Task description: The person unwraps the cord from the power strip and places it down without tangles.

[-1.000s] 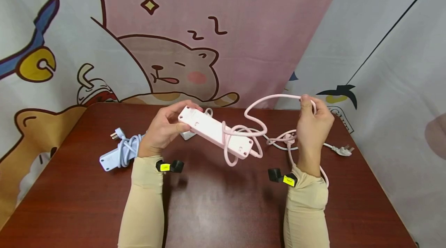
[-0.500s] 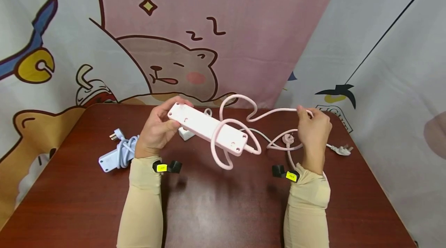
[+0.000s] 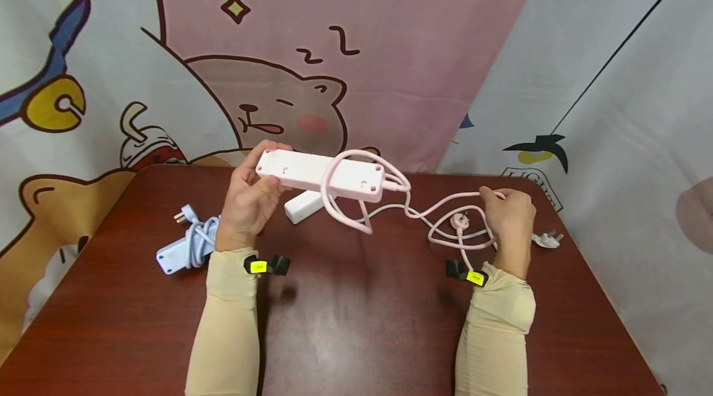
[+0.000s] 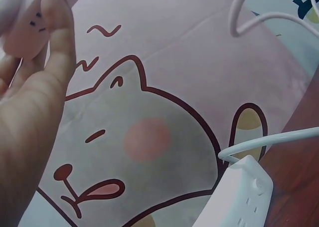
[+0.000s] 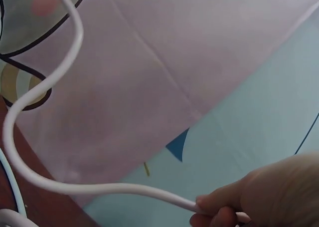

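Note:
My left hand (image 3: pixel 250 204) grips one end of a pink power strip (image 3: pixel 298 168), held above the table with its screw-dotted underside toward me. A loop of its pink cord (image 3: pixel 328 198) hangs round the strip's other end. Over at the right, my right hand (image 3: pixel 509 226) pinches that cord between thumb and fingers; the right wrist view shows the pinched cord (image 5: pixel 124 188) curving away from the fingertips. The cord's pink plug (image 3: pixel 460 221) lies on the table beside the right hand, with cord looped about it. In the left wrist view, the strip's held end (image 4: pixel 27 37) shows between the fingers.
A blue power strip (image 3: pixel 175 255) wrapped in its own cord lies left of my left hand. Behind the pink strip is a white power strip (image 3: pixel 303 205), whose white plug (image 3: pixel 548 240) lies at far right. A printed curtain (image 3: pixel 418 43) hangs behind the table (image 3: pixel 356 322).
The pink strip has moved left and up and turned nearer level. Its cord has come looser, with fewer turns round the strip. My right hand has moved lower and slightly right with the cord.

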A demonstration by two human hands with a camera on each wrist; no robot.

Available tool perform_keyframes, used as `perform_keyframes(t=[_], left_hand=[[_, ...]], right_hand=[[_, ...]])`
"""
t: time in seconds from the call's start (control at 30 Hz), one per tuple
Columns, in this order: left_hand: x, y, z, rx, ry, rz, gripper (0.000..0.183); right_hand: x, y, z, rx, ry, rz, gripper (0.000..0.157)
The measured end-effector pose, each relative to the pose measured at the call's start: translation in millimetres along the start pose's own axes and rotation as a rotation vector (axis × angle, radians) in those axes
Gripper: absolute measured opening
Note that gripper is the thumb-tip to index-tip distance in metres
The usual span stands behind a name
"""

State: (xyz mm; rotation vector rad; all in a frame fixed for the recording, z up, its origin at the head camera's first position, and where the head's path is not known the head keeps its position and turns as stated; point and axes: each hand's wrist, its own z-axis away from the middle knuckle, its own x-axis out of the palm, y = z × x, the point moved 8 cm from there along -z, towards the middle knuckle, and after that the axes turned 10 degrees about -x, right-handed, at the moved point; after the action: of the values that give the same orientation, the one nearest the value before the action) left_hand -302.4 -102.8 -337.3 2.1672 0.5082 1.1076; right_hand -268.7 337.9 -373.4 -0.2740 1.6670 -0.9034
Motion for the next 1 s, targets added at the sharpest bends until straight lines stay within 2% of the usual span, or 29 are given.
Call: perform_keyframes(t=[0.17, 0.37, 0.47, 0.6, 0.73, 0.87, 0.93, 1.0], left_hand=[[-6.0, 5.6, 0.0, 0.062, 0.054, 0.026, 0.043], [-14.7, 11.4, 1.1, 0.114, 0.106, 0.041, 0.041], [-20.1, 14.1, 2.1, 0.131, 0.138, 0.047, 0.042], [-24.8, 14.4, 3.2, 0.126, 0.201, -0.012, 0.041], [-23.3, 10.6, 2.0, 0.091, 0.233, -0.094, 0.039], [-20.2, 7.4, 0.3, 0.070, 0.231, -0.119, 0.040], [-19.5, 6.8, 0.1, 0.064, 0.231, -0.118, 0.040], [-19.3, 6.7, 0.1, 0.059, 0.234, -0.121, 0.040]], right_hand=[[4.7, 16, -3, 0.038, -0.065, 0.029, 0.058], [2.1, 68, -10, 0.166, -0.138, 0.011, 0.058], [0.2, 88, -10, 0.225, -0.163, -0.033, 0.058], [-1.5, 95, -7, 0.234, -0.168, -0.036, 0.062], [-2.9, 77, -4, 0.179, -0.149, 0.042, 0.062], [-5.4, 35, -2, 0.082, -0.098, 0.084, 0.062], [-5.3, 5, 0, -0.047, -0.057, 0.082, 0.060], [0.6, -31, 3, -0.242, -0.033, 0.055, 0.056]])
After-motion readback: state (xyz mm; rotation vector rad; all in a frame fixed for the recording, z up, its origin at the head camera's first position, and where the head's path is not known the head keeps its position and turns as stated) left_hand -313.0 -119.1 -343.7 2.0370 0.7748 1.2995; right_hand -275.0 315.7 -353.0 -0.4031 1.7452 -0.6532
